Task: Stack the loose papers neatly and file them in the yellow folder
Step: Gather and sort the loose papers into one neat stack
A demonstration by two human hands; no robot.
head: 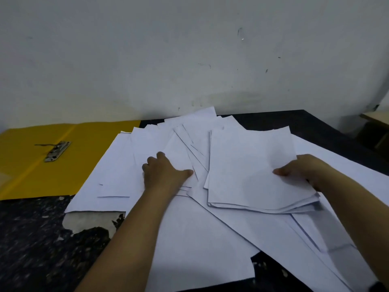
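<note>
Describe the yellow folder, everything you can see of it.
The yellow folder lies open and flat on the dark speckled table, at the far left against the wall. It looks like thin card, with a crease running diagonally across it. A metal clip is fixed near the crease and holds no sheets. The loose papers overlap its right edge. Neither hand touches it.

dark speckled table [31, 245] | scuffed white wall [147, 60] | beige furniture edge [376, 116]
</note>
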